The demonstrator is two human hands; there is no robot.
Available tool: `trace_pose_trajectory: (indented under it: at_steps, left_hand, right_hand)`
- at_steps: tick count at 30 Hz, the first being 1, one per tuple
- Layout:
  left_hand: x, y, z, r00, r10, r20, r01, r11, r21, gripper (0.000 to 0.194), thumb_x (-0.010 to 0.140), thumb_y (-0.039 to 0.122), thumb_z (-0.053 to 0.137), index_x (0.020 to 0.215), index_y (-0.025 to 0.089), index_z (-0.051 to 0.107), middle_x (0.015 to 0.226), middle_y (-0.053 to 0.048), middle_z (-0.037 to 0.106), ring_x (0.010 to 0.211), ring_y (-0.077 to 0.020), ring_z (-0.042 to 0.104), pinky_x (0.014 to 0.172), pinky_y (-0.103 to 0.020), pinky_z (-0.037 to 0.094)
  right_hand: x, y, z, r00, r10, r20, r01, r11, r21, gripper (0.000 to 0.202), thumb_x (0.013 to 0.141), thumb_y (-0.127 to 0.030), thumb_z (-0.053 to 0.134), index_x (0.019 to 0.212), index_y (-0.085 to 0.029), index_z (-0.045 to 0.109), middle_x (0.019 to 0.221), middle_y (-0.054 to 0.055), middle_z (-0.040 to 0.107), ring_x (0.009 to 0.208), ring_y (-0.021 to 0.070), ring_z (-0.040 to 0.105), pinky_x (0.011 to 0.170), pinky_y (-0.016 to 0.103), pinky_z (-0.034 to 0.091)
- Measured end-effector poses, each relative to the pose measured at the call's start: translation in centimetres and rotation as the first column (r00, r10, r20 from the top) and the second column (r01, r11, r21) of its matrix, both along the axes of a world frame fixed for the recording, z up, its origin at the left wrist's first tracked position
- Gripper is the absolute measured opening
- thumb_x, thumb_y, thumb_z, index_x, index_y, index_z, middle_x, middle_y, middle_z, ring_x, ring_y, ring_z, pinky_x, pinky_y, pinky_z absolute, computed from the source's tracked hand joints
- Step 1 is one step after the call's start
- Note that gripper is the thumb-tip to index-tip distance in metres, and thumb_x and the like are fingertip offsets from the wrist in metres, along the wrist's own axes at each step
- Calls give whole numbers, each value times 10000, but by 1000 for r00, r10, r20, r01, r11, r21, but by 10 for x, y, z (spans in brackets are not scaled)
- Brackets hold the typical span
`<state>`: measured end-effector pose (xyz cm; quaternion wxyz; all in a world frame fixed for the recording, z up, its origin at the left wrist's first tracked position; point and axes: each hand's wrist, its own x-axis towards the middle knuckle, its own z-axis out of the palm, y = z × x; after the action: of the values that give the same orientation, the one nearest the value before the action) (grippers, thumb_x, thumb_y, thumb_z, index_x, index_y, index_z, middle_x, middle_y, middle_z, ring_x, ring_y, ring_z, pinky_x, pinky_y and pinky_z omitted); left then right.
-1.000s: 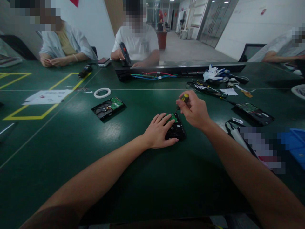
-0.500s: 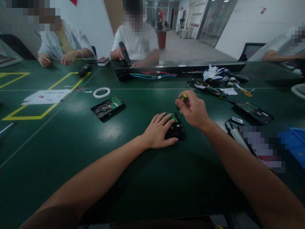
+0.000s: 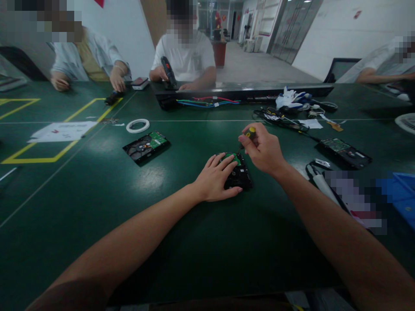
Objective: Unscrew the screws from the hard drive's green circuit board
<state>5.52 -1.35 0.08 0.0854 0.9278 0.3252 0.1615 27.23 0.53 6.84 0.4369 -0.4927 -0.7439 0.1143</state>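
Under my left hand (image 3: 218,178) lies a hard drive (image 3: 243,176), its green circuit board partly covered by my fingers. That hand is spread flat across the drive, thumb toward its near edge. My right hand (image 3: 264,147) is closed around a screwdriver (image 3: 249,134) with a yellow and black handle. The screwdriver points down at the drive's far right corner; whether its tip touches a screw is too small to tell.
A second hard drive (image 3: 146,147) lies to the left near a white tape roll (image 3: 138,125). Another hard drive (image 3: 343,153), cables (image 3: 279,119) and a blue bin (image 3: 403,196) are on the right. Across the table a person holds a power screwdriver (image 3: 168,71).
At the far left, a co-worker's hand has moved over to the black tool on the table. My own hands and the drive beneath them look almost unmoved.
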Motion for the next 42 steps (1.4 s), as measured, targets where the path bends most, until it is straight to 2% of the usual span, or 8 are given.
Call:
trace_pose_trajectory:
  at_steps: [7,14,18,22,28,31,36,42]
  left_hand:
    - [-1,-1,1,1000,-6,22,6,1000,-16,905,929,773,552,1610,191,426,1721,-149,353,1611,-440,228,1311,-663,180]
    - [-1,-1,1,1000,-8,20,8,1000,-6,910,932,763,555,1605,163,431,1711,-165,366,1605,-444,240,1314,-652,185]
    - [0,-1,1,1000,-4,10,4,1000,-3,916,933,772,543,1609,165,426,1716,-157,360,1603,-440,245,1316,-648,181]
    - [0,-1,1,1000,5,8,-5,1000,-4,925,926,780,545,1619,181,415,1717,-147,360,1609,-433,235,1317,-645,177]
    - [0,-1,1,1000,3,10,-3,1000,-12,918,930,774,541,1617,177,424,1719,-146,360,1608,-435,239,1320,-641,168]
    - [1,0,-1,1000,3,17,-2,1000,-17,919,922,775,556,1621,194,420,1720,-143,359,1609,-437,238,1314,-652,171]
    - [1,0,-1,1000,4,19,-3,1000,-16,926,923,779,548,1620,182,420,1721,-152,354,1613,-440,226,1313,-654,167]
    - [0,-1,-1,1000,5,14,-4,1000,-19,924,921,780,551,1621,191,422,1722,-141,355,1611,-437,231,1315,-645,174]
  right_hand:
    - [-1,0,0,1000,-1,-5,1,1000,7,405,1007,-641,579,1110,-249,589,816,31,675,665,190,645,597,318,502]
    - [0,1,-1,1000,-27,14,27,999,20,441,991,-638,611,1168,-234,604,811,37,685,658,198,644,616,331,504]
    - [0,1,3,998,-14,65,10,998,56,432,1015,-548,606,1315,-237,602,901,54,721,712,213,677,657,344,521]
    - [-3,-2,10,989,28,148,-40,996,81,404,1013,-452,608,1363,-251,621,1043,80,758,799,231,697,721,371,549]
    - [-5,-4,19,974,49,222,-74,991,110,522,948,-242,587,1470,-233,590,1214,117,752,854,249,696,792,420,581]
    - [-4,-3,17,969,40,245,-80,985,154,471,955,-270,614,1425,-239,627,1224,115,747,877,259,693,817,437,583]
    - [-4,-2,13,962,5,273,-65,975,211,415,971,-362,655,1362,-222,676,1061,110,738,896,277,684,855,451,575]
    - [-3,-2,13,972,-4,236,-50,974,221,523,973,-260,551,1493,-222,575,1220,133,741,1000,297,699,900,483,575]
